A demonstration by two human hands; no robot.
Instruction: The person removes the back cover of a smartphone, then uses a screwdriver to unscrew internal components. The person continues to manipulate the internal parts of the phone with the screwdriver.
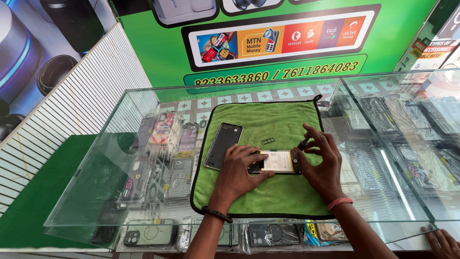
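Note:
An opened phone (pixel 277 161) with its pale battery showing lies on a green cloth (pixel 268 192) on a glass counter. My left hand (pixel 238 171) presses down on the phone's left end. My right hand (pixel 322 160) rests on the phone's right end and pinches a small dark tool (pixel 304 142) between thumb and forefinger, tip down at the phone's upper right corner. The phone's grey back cover (pixel 223 145) lies on the cloth to the left. A small card tray (pixel 268 141) sits just above the phone.
The glass counter (pixel 383 211) holds several packaged phone cases underneath. A white slatted wall panel (pixel 72 120) stands on the left, a green poster behind. Another person's hand (pixel 443 242) rests at the counter's lower right corner.

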